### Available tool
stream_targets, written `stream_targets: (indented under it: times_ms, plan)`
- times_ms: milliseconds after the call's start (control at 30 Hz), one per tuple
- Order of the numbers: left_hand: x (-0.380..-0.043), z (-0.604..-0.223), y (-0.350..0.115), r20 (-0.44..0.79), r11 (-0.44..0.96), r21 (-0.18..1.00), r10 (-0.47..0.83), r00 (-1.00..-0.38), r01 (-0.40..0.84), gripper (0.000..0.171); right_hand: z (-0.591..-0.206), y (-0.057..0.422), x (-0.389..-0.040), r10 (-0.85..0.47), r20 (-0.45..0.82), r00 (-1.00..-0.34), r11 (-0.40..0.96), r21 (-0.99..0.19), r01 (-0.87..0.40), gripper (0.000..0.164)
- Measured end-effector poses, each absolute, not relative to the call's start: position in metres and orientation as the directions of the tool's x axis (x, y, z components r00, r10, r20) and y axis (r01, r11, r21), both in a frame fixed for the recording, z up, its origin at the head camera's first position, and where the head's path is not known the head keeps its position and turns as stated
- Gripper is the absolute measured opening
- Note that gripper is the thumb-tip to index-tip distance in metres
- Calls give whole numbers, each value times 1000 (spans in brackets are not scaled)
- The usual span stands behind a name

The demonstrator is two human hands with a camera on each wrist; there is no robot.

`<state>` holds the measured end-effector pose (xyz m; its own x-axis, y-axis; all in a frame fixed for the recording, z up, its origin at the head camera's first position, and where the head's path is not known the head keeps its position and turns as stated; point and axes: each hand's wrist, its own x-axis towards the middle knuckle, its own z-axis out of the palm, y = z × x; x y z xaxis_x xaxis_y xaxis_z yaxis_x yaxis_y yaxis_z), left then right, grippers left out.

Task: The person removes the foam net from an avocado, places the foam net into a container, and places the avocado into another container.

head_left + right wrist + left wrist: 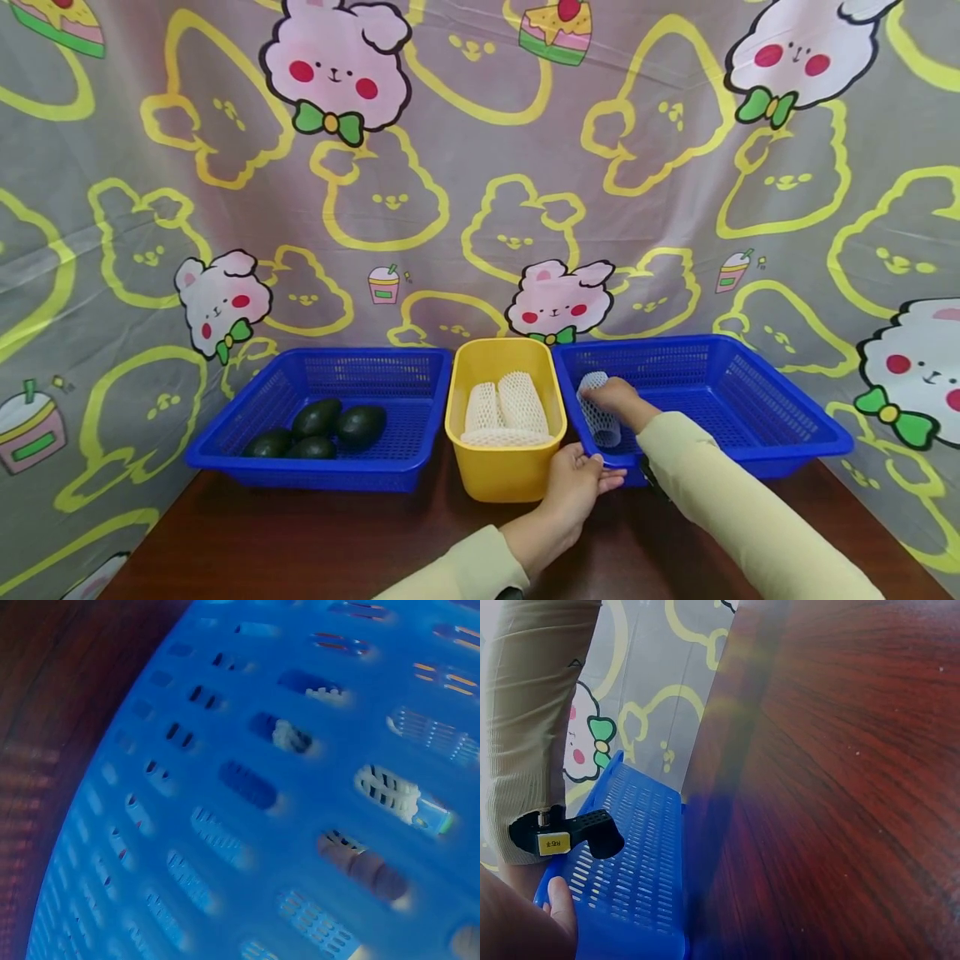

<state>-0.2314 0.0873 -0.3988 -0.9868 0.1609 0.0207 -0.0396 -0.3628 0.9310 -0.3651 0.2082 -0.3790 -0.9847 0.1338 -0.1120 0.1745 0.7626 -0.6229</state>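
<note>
My right hand (621,398) reaches into the right blue basket (780,454) and grips a white foam net sleeve (602,423). The sleeve leans along the basket's left end. Through the basket's slots in the right wrist view, parts of the fingers (367,871) and white netting (386,787) show. My left hand (573,492) is at the front left corner of the same basket, fingers extended along the outside just below the rim. In the left wrist view its thumb (562,904) lies against the basket's side.
Between the two blue baskets stands a yellow bin (498,475) with several white foam net sleeves (521,404). The left blue basket (322,477) holds several dark green avocados (362,427). All stand on a dark wooden table (300,542) before a patterned cloth (450,208).
</note>
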Motion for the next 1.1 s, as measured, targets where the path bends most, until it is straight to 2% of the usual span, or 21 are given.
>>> stream_targets:
  times_ms: [167,567,1100]
  plan:
    - [-232,-400,87,12,-347,937,165,-986,-47,14,-384,207,-366,85,-114,-990,809,-573,135,60]
    - [-235,-402,88,8,-351,935,159,-987,-49,12,-383,205,-363,72,-119,-990,814,-567,127,57]
    - [-234,-402,88,11,-352,935,164,-986,-48,12,-382,205,-362,93,-133,-987,773,-616,155,56]
